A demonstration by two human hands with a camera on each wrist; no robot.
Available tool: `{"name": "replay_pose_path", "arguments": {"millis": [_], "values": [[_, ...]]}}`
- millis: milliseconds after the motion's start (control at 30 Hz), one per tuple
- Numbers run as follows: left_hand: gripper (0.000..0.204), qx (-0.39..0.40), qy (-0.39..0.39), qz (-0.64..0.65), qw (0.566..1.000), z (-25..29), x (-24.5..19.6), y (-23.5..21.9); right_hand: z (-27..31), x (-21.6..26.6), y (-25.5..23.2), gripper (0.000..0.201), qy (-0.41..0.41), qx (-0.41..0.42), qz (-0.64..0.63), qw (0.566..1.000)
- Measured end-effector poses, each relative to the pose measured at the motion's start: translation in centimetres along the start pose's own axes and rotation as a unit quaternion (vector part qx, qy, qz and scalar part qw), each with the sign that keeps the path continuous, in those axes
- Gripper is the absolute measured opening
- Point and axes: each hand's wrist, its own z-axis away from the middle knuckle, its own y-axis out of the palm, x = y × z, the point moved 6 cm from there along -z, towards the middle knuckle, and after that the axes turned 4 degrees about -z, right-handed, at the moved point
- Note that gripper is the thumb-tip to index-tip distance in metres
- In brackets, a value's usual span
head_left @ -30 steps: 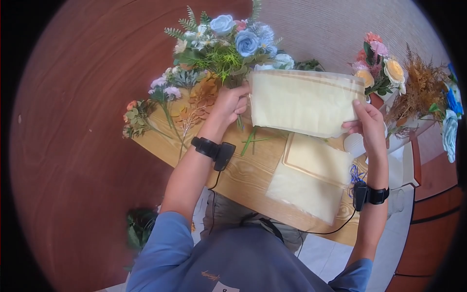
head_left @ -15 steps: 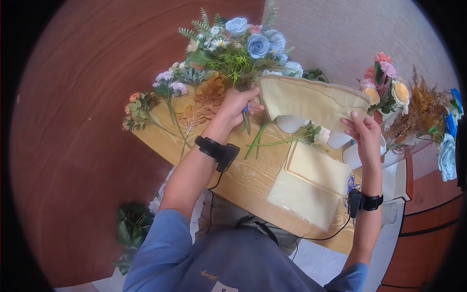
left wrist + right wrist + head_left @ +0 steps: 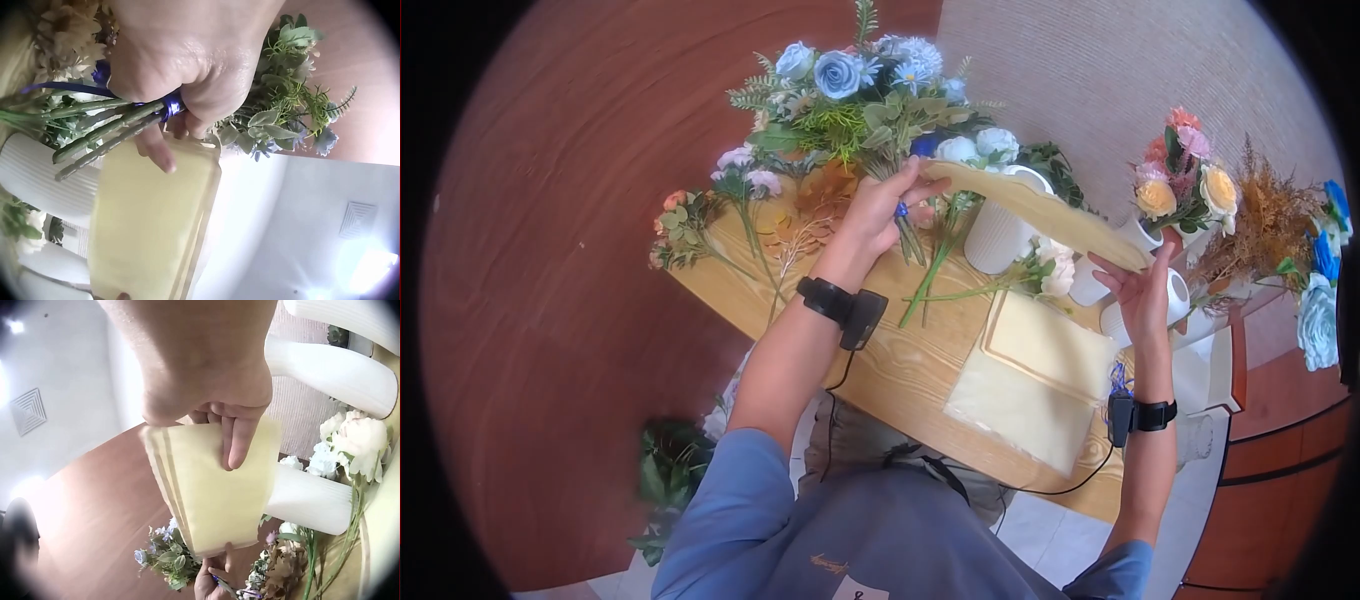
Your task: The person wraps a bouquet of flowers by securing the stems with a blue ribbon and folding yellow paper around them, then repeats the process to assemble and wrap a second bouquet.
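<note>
My left hand (image 3: 874, 215) grips the stems of a bouquet (image 3: 837, 76) with blue roses, daisies and green leaves. A shiny blue ribbon (image 3: 172, 106) ties those stems just under the fingers. The same hand also keeps one end of a pale yellow wrapping paper sheet (image 3: 1040, 210) with brown edge stripes. At the sheet's other end, my right hand (image 3: 1143, 300) holds it, fingers flat along one face in the right wrist view and thumb hidden. Stretched between both hands above the table, the sheet shows nearly edge-on in the head view.
More folded yellow sheets (image 3: 1035, 375) lie on the wooden table (image 3: 900, 375). White ribbed vases (image 3: 997, 235) and a white flower (image 3: 1055, 262) are behind them. Loose flower stems (image 3: 750, 215) lie at the left; pink and yellow flowers (image 3: 1190, 185) stand at the right.
The sheet has turned from facing the camera to nearly edge-on, uncovering the vases behind it. The right hand has lowered and turned palm-up; the bouquet has shifted slightly.
</note>
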Motion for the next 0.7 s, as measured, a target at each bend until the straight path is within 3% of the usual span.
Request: {"name": "replay_pose_path", "arguments": {"millis": [100, 200, 267, 300, 333, 400, 433, 567, 700], "values": [[0.026, -0.005, -0.011, -0.006, 1.0, -0.3, 0.4, -0.5, -0.4, -1.4, -2.0, 0.048, 0.023, 0.062, -0.011, 0.998], [0.024, -0.006, -0.021, -0.019, 1.0, -0.3, 0.4, -0.7, -0.4, -1.9, -2.7, 0.034, 0.012, 0.052, 0.077, 0.996], [0.025, -0.002, 0.004, -0.046, 0.999, -0.2, 0.2, -0.3, -0.1, -1.6, -2.2, 0.025, -0.056, 0.043, 0.245, 0.967], [0.027, 0.0, 0.031, -0.072, 0.997, -0.2, 0.0, -0.2, 0.1, -1.3, -1.6, 0.044, -0.048, 0.055, 0.238, 0.969], [0.027, 0.001, 0.03, -0.073, 0.997, -0.3, 0.2, -0.4, 0.2, -1.7, -1.3, 0.044, -0.047, 0.054, 0.237, 0.969], [0.033, -0.003, 0.041, -0.079, 0.996, -0.5, 0.3, -0.7, 0.6, -0.8, -0.6, 0.063, -0.176, 0.047, 0.236, 0.955], [0.033, -0.001, 0.039, -0.079, 0.996, -0.4, 0.4, -0.6, 0.6, -0.7, -0.6, 0.076, -0.156, 0.046, 0.224, 0.961], [0.038, 0.015, 0.04, -0.049, 0.998, -0.5, 0.9, -0.2, 0.6, -0.6, -0.7, 0.079, -0.15, -0.003, 0.179, 0.972], [0.038, 0.051, 0.015, -0.058, 0.997, -0.3, 0.9, 0.4, 0.6, -0.3, -1.1, 0.082, -0.184, -0.023, 0.227, 0.956]]}}
